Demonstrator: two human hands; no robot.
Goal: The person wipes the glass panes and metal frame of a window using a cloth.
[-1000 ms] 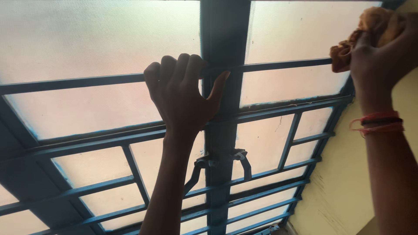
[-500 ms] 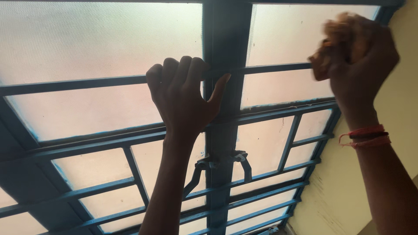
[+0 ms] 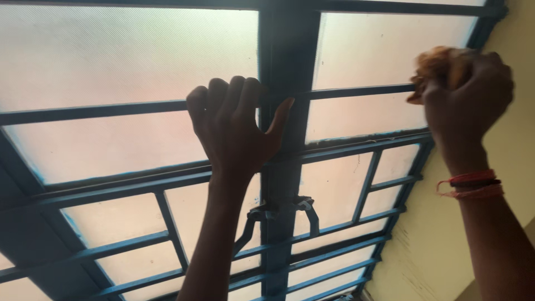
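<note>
Your left hand [image 3: 234, 131] sits near the centre of the view, its four fingers hooked over a horizontal blue grille bar [image 3: 100, 111] and its thumb stretched toward 1 o'clock against the wide vertical window post [image 3: 287, 56]; the grasp on that bar is firm. Your right hand [image 3: 465, 106] is up at 2 o'clock, clenched around a bunched orange cloth [image 3: 437, 64], which pokes out above and to the left of your knuckles. The cloth rests at the right-hand end of the same bar line, just beside the window's right frame edge, though motion blur hides whether it is touching the bar or the frosted glass pane [image 3: 384, 44] behind. At 4 o'clock from that fist, red and orange thread bands [image 3: 471, 184] circle your right wrist. Below your left forearm, at 6 o'clock, a metal window latch [image 3: 281, 214] with two handles hangs on the post. A pale yellow wall [image 3: 446, 245] runs down the right side at 4 o'clock.
</note>
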